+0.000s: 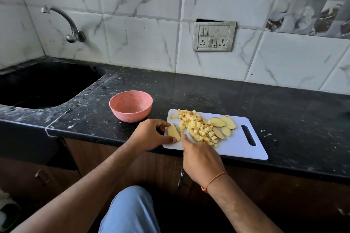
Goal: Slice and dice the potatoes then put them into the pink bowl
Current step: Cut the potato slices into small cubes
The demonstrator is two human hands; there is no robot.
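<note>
**Dicing partly done, bowl unfilled**

Left hand (151, 134) pinched a potato slice (173, 133) on the cutting board (236, 145). Right hand (198, 159) gripped the knife (177, 128) beside it. Diced pile (197, 128) was heaped mid-board; 4 slices (223, 125) were uncut. Pink bowl (131, 105) sat just left, with no potato in it.

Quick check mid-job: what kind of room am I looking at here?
Most likely a home kitchen: a dark stone counter with a sunken sink, a wall tap on marble-look tiles, and a cutting board with diced potato.
</note>
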